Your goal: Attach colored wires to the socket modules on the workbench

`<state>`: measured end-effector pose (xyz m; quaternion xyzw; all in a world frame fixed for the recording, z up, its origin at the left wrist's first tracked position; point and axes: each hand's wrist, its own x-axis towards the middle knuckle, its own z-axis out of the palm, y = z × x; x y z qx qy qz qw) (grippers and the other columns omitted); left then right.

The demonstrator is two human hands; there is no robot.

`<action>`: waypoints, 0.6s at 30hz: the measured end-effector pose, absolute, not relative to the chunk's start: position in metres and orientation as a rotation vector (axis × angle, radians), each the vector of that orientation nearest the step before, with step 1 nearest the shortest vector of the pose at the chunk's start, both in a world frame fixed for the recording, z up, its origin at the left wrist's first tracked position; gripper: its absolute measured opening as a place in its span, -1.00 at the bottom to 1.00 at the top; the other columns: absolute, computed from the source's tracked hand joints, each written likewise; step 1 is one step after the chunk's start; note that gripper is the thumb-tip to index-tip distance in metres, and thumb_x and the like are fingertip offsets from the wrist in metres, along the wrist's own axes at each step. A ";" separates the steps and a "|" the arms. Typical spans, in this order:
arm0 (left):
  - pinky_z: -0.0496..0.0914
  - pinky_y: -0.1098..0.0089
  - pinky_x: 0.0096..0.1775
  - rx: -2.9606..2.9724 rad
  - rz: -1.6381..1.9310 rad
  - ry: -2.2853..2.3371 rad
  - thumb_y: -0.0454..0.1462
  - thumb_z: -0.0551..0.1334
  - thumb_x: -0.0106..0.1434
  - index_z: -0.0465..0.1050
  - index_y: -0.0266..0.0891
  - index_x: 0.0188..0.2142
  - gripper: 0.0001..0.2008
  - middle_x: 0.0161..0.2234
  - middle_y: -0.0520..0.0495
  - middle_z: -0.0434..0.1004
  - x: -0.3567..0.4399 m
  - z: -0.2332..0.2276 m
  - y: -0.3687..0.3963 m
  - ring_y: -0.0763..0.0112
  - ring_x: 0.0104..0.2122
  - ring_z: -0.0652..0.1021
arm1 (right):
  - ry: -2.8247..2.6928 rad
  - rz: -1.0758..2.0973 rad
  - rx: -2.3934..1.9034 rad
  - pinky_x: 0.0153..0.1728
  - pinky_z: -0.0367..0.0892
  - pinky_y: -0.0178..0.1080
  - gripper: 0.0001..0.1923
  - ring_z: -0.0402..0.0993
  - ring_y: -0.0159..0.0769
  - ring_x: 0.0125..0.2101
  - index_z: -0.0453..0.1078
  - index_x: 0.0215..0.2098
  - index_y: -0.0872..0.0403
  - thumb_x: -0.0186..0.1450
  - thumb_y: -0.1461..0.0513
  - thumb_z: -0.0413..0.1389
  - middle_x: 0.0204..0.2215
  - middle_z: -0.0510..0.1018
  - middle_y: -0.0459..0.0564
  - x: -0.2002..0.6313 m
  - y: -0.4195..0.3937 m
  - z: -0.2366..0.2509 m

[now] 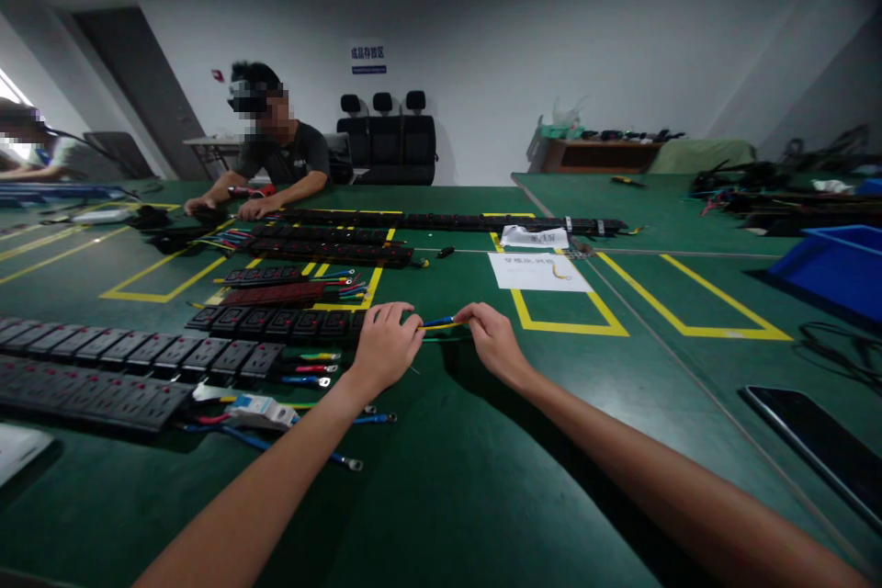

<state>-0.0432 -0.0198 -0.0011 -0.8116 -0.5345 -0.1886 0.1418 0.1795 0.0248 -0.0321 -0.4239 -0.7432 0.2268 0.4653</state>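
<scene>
My left hand is closed over the right end of a black socket strip, which its fingers partly hide. Blue, yellow and green wires run from beneath that hand toward the right. My right hand pinches the far ends of the blue and yellow wires between thumb and fingers. The green wire passes a little lower; whether the right hand holds it is hard to tell. Below and left lie two larger socket strips, with ring-ended wires sticking out near my left forearm.
A white breaker with wires lies left of my left forearm. Further back are more strips and a paper sign. A phone and blue bin stand right. Across the green table a person works.
</scene>
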 end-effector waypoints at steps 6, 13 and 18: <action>0.33 -0.01 0.11 -2.355 -0.543 -1.547 -0.21 0.16 0.46 0.58 -0.18 -0.10 -0.78 0.06 -0.20 0.56 -0.042 0.001 -0.021 0.07 0.10 0.51 | -1.845 0.605 -1.082 -0.18 0.29 -0.21 -0.69 0.47 -0.22 -0.31 0.51 -0.38 0.01 0.31 0.33 -0.07 -0.39 0.56 -0.04 0.182 0.029 -0.036; 0.33 0.00 0.10 -2.365 -0.557 -1.542 -0.21 0.15 0.46 0.58 -0.17 -0.11 -0.78 0.06 -0.20 0.56 -0.043 0.003 -0.022 0.07 0.09 0.50 | -1.870 0.605 -1.110 -0.17 0.30 -0.21 -0.70 0.47 -0.22 -0.30 0.49 -0.40 0.00 0.29 0.35 -0.06 -0.38 0.57 -0.04 0.181 0.029 -0.034; 0.31 0.02 0.11 -2.363 -0.554 -1.553 -0.21 0.16 0.46 0.58 -0.16 -0.12 -0.79 0.05 -0.18 0.55 -0.043 0.002 -0.022 0.08 0.10 0.50 | -1.853 0.595 -1.094 -0.17 0.30 -0.21 -0.71 0.47 -0.22 -0.30 0.47 -0.37 0.00 0.30 0.34 -0.08 -0.37 0.58 -0.04 0.180 0.030 -0.036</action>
